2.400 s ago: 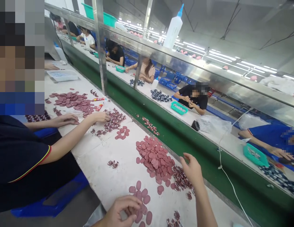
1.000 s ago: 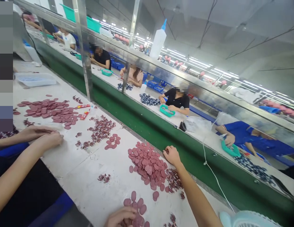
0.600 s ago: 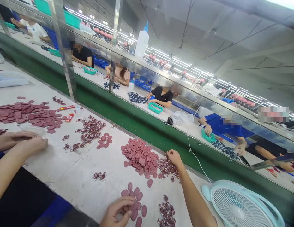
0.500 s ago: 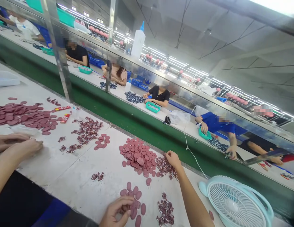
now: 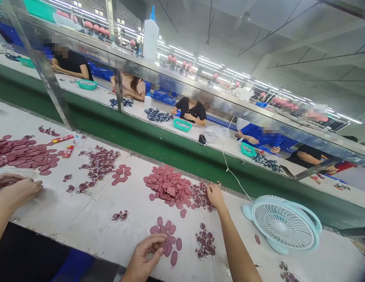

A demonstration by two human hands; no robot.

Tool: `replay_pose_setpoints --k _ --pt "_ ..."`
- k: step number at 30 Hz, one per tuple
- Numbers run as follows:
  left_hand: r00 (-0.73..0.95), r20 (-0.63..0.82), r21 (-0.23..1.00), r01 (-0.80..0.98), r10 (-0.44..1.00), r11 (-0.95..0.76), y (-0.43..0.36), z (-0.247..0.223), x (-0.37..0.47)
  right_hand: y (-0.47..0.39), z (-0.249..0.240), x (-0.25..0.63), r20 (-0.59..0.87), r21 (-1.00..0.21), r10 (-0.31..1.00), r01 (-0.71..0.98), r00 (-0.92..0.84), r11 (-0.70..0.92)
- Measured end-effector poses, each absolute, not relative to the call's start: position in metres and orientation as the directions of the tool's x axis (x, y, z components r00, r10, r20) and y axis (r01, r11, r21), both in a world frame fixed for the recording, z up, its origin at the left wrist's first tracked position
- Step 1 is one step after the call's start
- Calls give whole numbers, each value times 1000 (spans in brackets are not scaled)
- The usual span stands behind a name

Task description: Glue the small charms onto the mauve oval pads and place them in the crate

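Note:
My left hand (image 5: 147,254) is low in the middle, its thumb and fingers curled about the edge of a maroon oval disc (image 5: 167,249). Several similar discs lie loosely spread around those fingertips. Farther out, my right hand (image 5: 215,197) is at the edge of a heap of small dark-red patterned pieces (image 5: 200,194). A small patterned piece (image 5: 219,183) shows at its pinched fingertips. Beside this heap is a large pile of maroon oval discs (image 5: 167,186). Between my forearms and the fan lies another cluster of patterned pieces (image 5: 205,241).
A light-blue fan (image 5: 284,225) stands on the right, its white cord (image 5: 226,164) running across the green trough (image 5: 141,141). At left, a co-worker's hands (image 5: 19,192) are near more discs (image 5: 26,154). A metal post (image 5: 47,74) rises there. Other people sit opposite.
The whole view has shifted, bringing more of the table right of the fan into sight. My right hand has lifted slightly at the heap, a small piece now showing at its fingertips.

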State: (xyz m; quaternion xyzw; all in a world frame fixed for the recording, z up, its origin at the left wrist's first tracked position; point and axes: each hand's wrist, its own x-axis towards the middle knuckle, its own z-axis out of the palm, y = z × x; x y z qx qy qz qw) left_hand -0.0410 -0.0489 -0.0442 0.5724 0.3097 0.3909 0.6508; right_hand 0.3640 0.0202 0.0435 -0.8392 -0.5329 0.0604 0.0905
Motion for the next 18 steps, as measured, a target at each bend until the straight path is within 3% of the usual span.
replay_pose_setpoints --k 4,9,13,18 --pt "498 12 986 -148 867 72 -47 -37 -43 5 51 358 -22 -217 896 873 443 -437" --pt "483 -30 989 -113 875 96 -46 -25 -42 30 85 379 3 -156 779 770 627 -619" --pt "431 -48 991 -95 901 98 -48 -20 -42 54 113 403 -112 -101 677 670 727 -736" --pt "285 -18 997 -61 958 37 -51 -21 -40 59 137 411 -235 -41 736 750 634 -660"
